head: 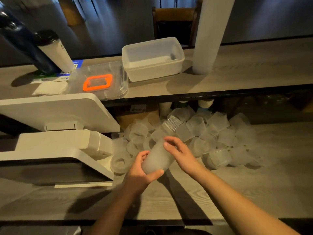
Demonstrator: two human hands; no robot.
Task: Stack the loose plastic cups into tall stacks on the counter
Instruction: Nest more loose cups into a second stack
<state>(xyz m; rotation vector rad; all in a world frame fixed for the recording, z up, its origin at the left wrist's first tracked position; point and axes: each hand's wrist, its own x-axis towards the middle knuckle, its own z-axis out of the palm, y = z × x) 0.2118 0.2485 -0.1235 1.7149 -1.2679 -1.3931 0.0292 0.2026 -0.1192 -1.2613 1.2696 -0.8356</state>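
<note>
Hands: two, left [144, 168], right [179, 154]. One held cup stack [157, 160]. Loose cups [194, 131]: too many to count. One white tub [152, 60]. One orange-handled lid [98, 82]. Two bottles [54, 50].

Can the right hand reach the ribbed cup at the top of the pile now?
Probably yes. The right hand sits just below the ribbed cup, nothing lies between them, and its fingers only rest lightly on the held stack.
</note>
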